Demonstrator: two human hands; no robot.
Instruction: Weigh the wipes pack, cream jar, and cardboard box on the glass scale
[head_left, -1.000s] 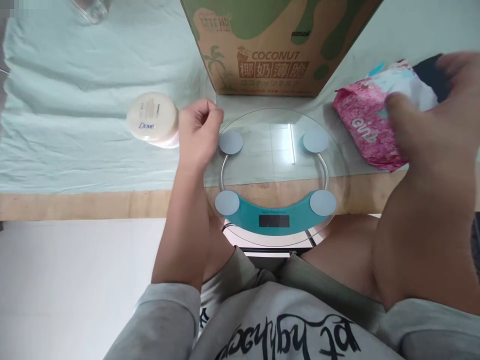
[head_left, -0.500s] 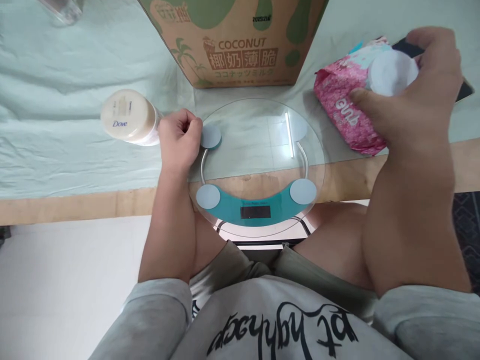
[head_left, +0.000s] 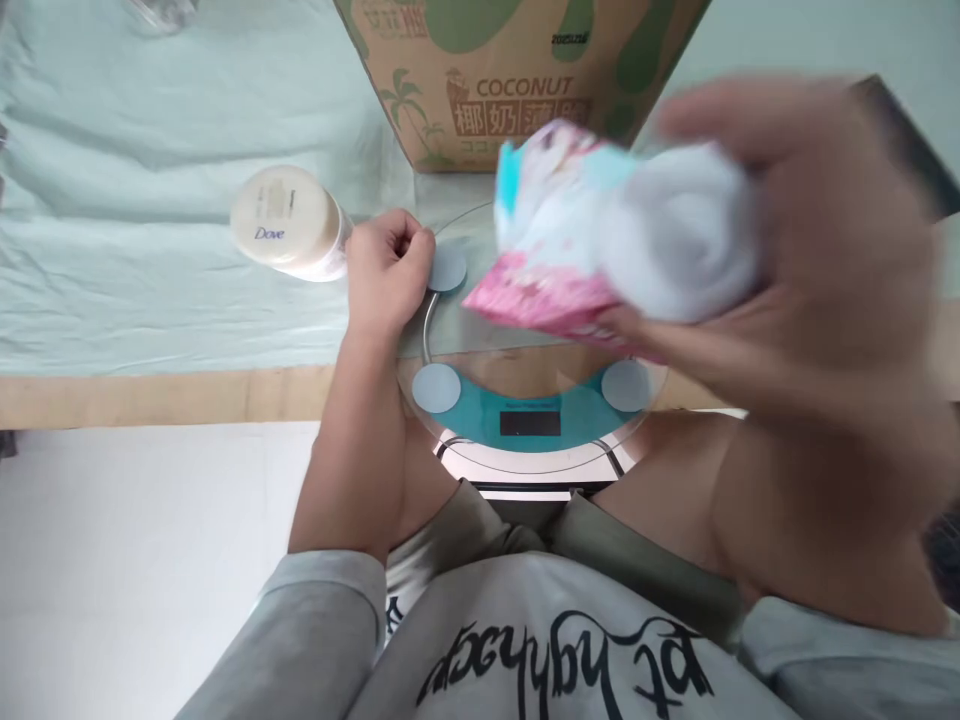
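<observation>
My right hand (head_left: 795, 230), blurred by motion, grips a pink-and-white plastic pack (head_left: 555, 240) with a round white end (head_left: 682, 235) that looks like a soft roll. The pack hangs above the right part of a round glass bathroom scale (head_left: 517, 430) and hides some of it. Curled into a fist, my left hand (head_left: 390, 265) rests at the scale's left edge by a grey foot, with nothing visible in it. Just left of that fist stands a white Dove bottle or jar with a cream lid (head_left: 289, 220). The scale's dark display shows no digits.
A cardboard coconut box (head_left: 517, 70) stands behind the scale. At the right lies a dark flat object (head_left: 907, 145). A clear item (head_left: 157, 12) is cut off at the top left. Pale green cloth (head_left: 112, 270) covers the table up to its wooden front edge (head_left: 150, 400).
My right hand has lifted the pink-and-white pack from the right of the table and carried it left over the scale. My left hand stays at the scale's edge. The view has shifted slightly.
</observation>
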